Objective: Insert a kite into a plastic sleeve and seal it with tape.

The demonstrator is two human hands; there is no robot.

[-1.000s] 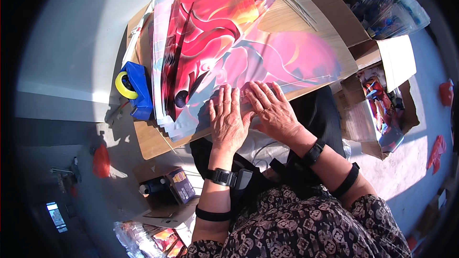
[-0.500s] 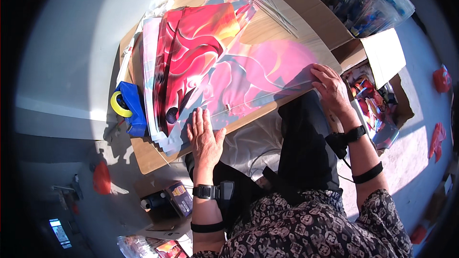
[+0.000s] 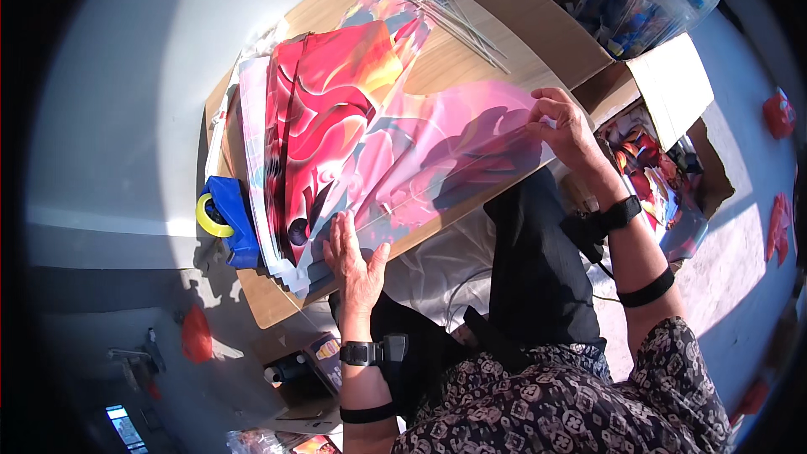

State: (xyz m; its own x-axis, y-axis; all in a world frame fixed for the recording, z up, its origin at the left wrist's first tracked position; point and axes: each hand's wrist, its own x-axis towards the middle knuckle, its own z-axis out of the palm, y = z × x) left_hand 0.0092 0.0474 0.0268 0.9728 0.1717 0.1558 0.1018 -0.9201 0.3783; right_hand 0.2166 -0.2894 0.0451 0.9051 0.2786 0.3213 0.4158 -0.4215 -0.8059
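Observation:
A thin pink printed sheet [image 3: 496, 130] lies along the near side of the wooden table, its right end raised and rippled. My right hand [image 3: 567, 126] pinches that end between thumb and fingers. On the sheet's near left part rests my left hand [image 3: 355, 265], open, fingers stretched out and thumb apart. Just beyond it is a stack of red printed sheets [image 3: 328, 126] with swirling shapes and dark rods along it. White and pale sheet edges fan out at the stack's left side.
A blue tape dispenser [image 3: 235, 223] with a yellow roll sits at the table's [image 3: 269, 307] left edge. Thin sticks [image 3: 458, 25] lie at the far side. To the right stands an open cardboard box [image 3: 672, 92] holding colourful pieces; clear plastic packs [image 3: 639, 0] are behind.
My right hand has gone from lying flat on the sheet to pinching its right end, which has lifted and wrinkled. My left hand stays on the near edge. The view has shifted slightly.

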